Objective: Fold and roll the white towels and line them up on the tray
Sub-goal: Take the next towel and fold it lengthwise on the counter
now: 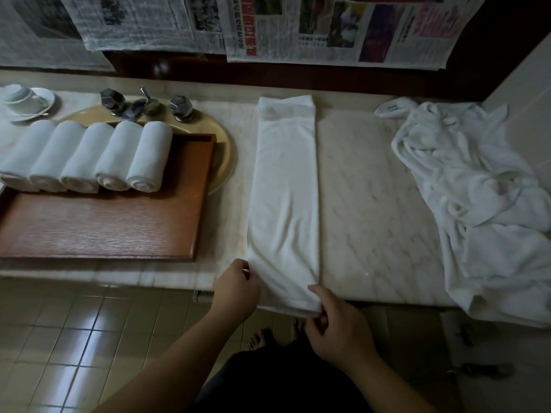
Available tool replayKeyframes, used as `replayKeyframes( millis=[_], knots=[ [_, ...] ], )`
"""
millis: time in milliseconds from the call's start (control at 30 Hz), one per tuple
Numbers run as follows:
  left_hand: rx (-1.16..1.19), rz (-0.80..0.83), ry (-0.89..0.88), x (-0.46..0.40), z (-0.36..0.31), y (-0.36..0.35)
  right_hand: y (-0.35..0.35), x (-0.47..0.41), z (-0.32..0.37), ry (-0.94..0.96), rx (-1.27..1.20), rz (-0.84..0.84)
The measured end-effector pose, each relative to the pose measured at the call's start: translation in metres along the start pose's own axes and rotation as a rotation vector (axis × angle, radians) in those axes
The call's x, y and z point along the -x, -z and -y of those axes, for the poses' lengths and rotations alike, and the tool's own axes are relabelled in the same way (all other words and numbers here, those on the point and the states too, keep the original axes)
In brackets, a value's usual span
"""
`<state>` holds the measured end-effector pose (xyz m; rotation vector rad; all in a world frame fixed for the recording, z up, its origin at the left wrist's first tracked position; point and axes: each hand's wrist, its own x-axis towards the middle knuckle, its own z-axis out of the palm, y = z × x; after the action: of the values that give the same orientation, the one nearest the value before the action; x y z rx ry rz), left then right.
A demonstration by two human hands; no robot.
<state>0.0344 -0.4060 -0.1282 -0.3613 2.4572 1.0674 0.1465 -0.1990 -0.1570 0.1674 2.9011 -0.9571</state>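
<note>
A white towel (284, 189), folded into a long narrow strip, lies on the marble counter (372, 204) and runs from the back to the front edge. My left hand (238, 289) pinches its near left corner. My right hand (334, 320) pinches its near right corner at the counter's edge. A brown wooden tray (119, 228) sits at the left and carries several rolled white towels (89, 156) side by side along its far end. A heap of loose white towels (483, 204) lies at the right.
Behind the tray are a beige basin (222, 144) with metal taps (143, 104) and a white cup on a saucer (26, 99). Newspapers (298, 25) cover the wall behind. A tiled floor (89, 338) lies below the counter edge, and a tiled wall (530, 99) closes the right.
</note>
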Motion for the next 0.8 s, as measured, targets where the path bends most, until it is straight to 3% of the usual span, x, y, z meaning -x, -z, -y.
replayKeyframes(
  millis=[100,200,367,500,667,800],
  knots=[
    [0.014,-0.012,-0.03,0.001,0.0,0.0,0.011,-0.017,0.001,0.175,0.102,-0.193],
    [-0.023,-0.028,-0.073,0.003,0.001,-0.002,0.026,-0.06,0.013,0.162,0.162,-0.297],
    [-0.031,-0.011,-0.07,0.004,0.002,-0.005,0.029,-0.145,0.029,0.124,0.156,0.065],
    [-0.05,-0.017,-0.067,0.002,0.0,-0.006,0.024,-0.201,0.013,0.1,0.464,0.313],
    [-0.039,-0.04,-0.073,-0.002,0.003,-0.009,0.027,-0.23,-0.003,0.029,0.591,0.318],
    [-0.051,-0.07,-0.061,-0.002,0.001,-0.015,0.023,-0.24,0.015,0.064,0.526,0.149]
  ],
)
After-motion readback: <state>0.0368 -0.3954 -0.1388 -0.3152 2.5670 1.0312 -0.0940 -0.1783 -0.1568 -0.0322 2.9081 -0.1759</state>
